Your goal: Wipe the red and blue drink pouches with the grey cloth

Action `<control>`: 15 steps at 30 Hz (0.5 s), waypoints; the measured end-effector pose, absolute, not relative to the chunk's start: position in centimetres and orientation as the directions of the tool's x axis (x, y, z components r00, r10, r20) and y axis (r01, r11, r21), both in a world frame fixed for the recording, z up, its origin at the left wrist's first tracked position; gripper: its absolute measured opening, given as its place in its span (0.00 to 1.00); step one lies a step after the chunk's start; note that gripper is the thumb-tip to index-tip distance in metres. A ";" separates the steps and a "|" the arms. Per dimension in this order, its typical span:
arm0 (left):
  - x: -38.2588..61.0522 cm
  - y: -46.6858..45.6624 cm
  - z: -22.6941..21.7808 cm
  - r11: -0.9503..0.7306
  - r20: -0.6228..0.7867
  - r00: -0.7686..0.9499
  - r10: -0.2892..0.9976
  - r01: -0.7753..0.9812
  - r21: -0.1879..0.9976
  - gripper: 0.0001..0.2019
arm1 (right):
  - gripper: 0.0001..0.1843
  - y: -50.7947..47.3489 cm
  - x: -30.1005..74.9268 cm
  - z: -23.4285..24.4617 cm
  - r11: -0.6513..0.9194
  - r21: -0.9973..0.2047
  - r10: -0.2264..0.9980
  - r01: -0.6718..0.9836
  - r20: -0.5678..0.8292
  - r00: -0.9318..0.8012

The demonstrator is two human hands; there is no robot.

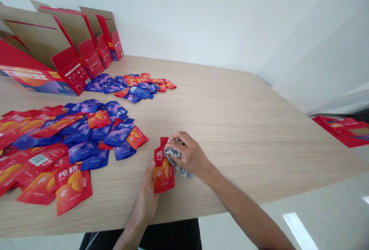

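Near the table's front edge, my left hand [148, 190] grips a red pouch [163, 179] with orange fruit printed on it, by its lower left side. The pouch stands roughly upright in the view, its narrow neck pointing away from me. My right hand [190, 154] is closed around a crumpled grey-and-white patterned cloth [174, 153], which is against the upper right of the pouch's front. Part of the printing is hidden by the cloth. To the left lies a large heap of red pouches [72, 182] and blue pouches [118, 133].
A smaller group of red and blue pouches [138, 91] lies farther back on the wooden table [230, 127]. Several open red cardboard boxes [69, 65] stand at the back left against the wall. Off the table's right side is another red box [340, 131].
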State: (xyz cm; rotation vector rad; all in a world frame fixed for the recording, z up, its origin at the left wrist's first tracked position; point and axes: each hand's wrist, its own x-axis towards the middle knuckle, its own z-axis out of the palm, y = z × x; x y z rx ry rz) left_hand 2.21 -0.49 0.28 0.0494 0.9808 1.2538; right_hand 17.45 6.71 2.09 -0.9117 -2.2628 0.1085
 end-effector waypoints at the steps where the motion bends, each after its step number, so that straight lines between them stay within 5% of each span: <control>1: 2.2 -0.4 0.3 0.350 -0.583 -0.031 0.812 -0.774 0.528 0.13 | 0.06 6.7 17.4 2.0 0.777 -0.287 0.612 0.559 0.552 -0.566; 9: 1.5 0.2 0.2 0.257 -0.627 -0.173 0.759 -0.806 0.533 0.10 | 0.07 5.3 16.2 1.7 0.970 -0.051 0.239 0.237 0.346 -0.907; 15: 1.8 0.1 0.4 0.319 -0.623 -0.086 0.777 -0.800 0.509 0.06 | 0.09 5.3 16.4 1.6 0.904 -0.119 0.417 0.412 0.463 -0.782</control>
